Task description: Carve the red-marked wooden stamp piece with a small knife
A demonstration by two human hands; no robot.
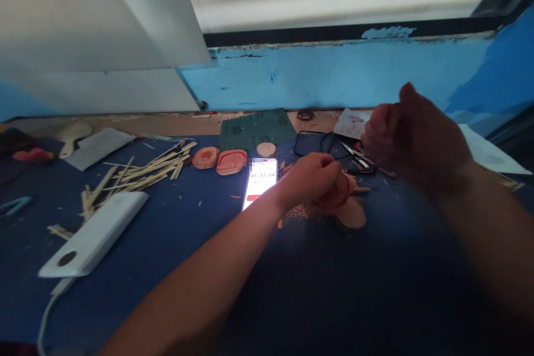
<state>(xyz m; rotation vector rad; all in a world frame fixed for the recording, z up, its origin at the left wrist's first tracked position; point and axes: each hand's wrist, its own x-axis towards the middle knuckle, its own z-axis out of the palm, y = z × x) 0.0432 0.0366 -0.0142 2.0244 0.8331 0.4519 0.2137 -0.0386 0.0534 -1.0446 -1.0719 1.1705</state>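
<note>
My left hand [312, 181] is curled over a pale wooden piece with red marks [351, 212] on the blue mat, and part of the wood is hidden under my fingers. Wood shavings [298, 211] lie beneath it. My right hand [413, 139] is raised above the mat at the right, blurred, with its fingers curled; whatever they may hold is hidden. Below that hand lies a pair of small scissors [355, 156]. A lit phone [259, 182] showing a timer lies just left of my left hand.
Wooden sticks [137, 173] lie scattered left of the phone, beside a white power bank [94, 233] with a cable. Red-marked wooden discs [231, 162] and a green cutting mat [256, 129] sit farther back. A blue wall rises behind the bench.
</note>
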